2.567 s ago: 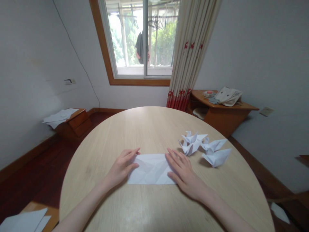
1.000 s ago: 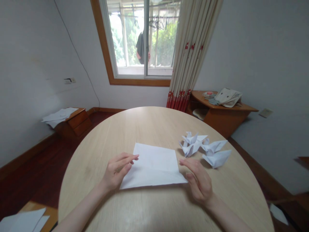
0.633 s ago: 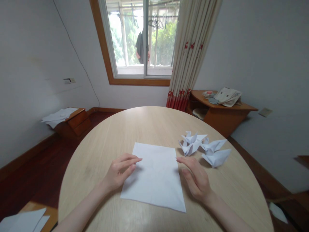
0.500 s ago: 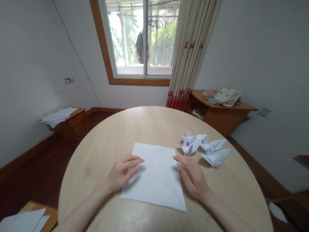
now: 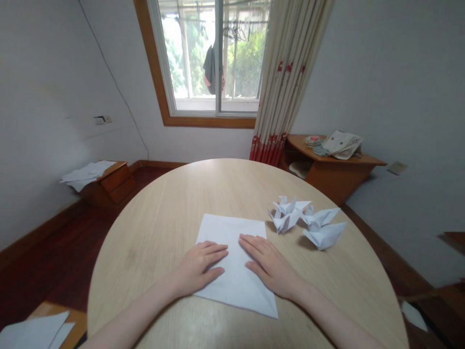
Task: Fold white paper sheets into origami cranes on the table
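A white sheet of paper (image 5: pixel 234 286) lies flat on the round wooden table (image 5: pixel 156 218) in front of me. My left hand (image 5: pixel 203 264) rests on its left side, palm down, fingers stretched out and thumb apart. Across from it, my right hand (image 5: pixel 267 261) lies flat over the sheet's right side, its fingers pointing up and to the left. A strip of bare paper shows between the two hands. Parts of the sheet's side edges are hidden under them. Neither hand grips anything.
Several folded paper birds (image 5: pixel 323 235) stand on the table to the right, beyond my right hand. Papers lie on a low cabinet (image 5: pixel 114 182) at the left and at lower left (image 5: pixel 34 332). A corner desk (image 5: pixel 330 174) holding a cloth bag (image 5: pixel 342 144) stands behind, near the curtain (image 5: pixel 283 87).
Both hands have moved inward over the sheet and now lie flat on it; before, they hovered at its side edges. The paper birds have stayed put.
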### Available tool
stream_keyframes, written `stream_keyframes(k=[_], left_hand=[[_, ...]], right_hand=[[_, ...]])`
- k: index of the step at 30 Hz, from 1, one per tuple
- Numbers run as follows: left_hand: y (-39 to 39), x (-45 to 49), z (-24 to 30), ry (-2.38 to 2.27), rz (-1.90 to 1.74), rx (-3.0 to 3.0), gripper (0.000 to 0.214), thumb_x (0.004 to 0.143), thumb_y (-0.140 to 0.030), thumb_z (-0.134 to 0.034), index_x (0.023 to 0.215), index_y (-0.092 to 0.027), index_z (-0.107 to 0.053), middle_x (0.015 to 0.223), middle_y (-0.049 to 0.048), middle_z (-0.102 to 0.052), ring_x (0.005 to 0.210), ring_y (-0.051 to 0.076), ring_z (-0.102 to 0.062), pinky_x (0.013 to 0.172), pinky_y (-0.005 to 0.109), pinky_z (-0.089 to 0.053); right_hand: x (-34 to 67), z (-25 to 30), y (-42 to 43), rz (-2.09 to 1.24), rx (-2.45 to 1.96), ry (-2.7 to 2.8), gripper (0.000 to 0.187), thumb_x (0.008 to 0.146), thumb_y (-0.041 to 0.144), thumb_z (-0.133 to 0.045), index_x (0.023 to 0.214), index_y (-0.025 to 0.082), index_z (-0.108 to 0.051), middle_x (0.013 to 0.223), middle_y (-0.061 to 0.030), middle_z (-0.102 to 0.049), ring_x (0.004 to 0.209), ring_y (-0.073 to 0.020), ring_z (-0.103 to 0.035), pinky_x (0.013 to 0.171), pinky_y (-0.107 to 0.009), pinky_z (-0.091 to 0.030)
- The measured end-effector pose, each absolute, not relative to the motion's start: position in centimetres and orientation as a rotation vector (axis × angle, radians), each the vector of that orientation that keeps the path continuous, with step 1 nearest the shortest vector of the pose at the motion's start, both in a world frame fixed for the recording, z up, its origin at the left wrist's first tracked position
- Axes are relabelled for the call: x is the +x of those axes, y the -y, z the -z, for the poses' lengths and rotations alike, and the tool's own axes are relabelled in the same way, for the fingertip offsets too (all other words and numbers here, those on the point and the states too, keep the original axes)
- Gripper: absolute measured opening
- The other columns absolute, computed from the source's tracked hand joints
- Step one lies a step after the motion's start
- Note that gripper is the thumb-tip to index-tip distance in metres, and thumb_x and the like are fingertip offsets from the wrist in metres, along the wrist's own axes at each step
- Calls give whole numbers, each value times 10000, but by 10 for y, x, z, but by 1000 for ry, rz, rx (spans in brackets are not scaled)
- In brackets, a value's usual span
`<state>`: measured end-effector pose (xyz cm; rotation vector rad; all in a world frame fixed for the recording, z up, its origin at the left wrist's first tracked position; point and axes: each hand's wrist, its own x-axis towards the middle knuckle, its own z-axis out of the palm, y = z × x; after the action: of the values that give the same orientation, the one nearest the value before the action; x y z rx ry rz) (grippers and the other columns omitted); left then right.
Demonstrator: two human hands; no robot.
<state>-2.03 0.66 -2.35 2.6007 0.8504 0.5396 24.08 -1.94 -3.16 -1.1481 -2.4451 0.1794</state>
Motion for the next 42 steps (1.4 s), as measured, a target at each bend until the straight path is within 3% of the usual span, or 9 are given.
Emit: stream_keyframes(k=[9, 18, 25, 31, 42], left_hand=[[-7, -24, 20, -851, -397, 2579, 547, 908, -371, -590, 1415, -246, -430, 1443, 79, -465, 1312, 268, -443, 1085, 465, -362], [-12, -26, 23, -765, -357, 2576, 612, 924, -360, -577, 1469, -259, -317, 1487, 82, -381, 1376, 247, -359, 1144, 464, -281], [-21, -32, 31, -810, -353, 2528, 520, 941, -271, -545, 1435, -239, -389, 1478, 77, -398, 1385, 215, -343, 1149, 445, -291], [-27, -38, 35, -781, -437, 2473, 461, 951, -256, -530, 1402, -260, -440, 1448, 71, -444, 1359, 207, -390, 1140, 447, -307], [-25, -34, 30, -778, -406, 2524, 412, 936, -201, -540, 1345, -253, -521, 1392, 37, -514, 1359, 221, -389, 1133, 453, -325]], right_hand=[[236, 27, 24, -216, -1152, 2631, 458, 998, 274, -404, 1453, 259, -356, 1493, -61, -396, 1397, -212, -315, 1136, -515, -291], [235, 20, 25, -368, -1081, 2675, 582, 956, 463, -483, 1474, 262, -309, 1496, -69, -378, 1415, -240, -264, 1162, -526, -219], [235, 16, 27, -479, -1077, 2720, 760, 881, 630, -479, 1486, 214, -284, 1507, -111, -342, 1414, -264, -261, 1170, -526, -186], [234, 13, 27, -597, -1043, 2712, 982, 730, 675, -642, 1501, 226, -234, 1530, -128, -286, 1422, -299, -229, 1171, -540, -146], [230, 10, 29, -615, -1018, 2748, 989, 725, 644, -672, 1507, 224, -236, 1539, -121, -277, 1433, -349, -152, 1151, -604, -96]])
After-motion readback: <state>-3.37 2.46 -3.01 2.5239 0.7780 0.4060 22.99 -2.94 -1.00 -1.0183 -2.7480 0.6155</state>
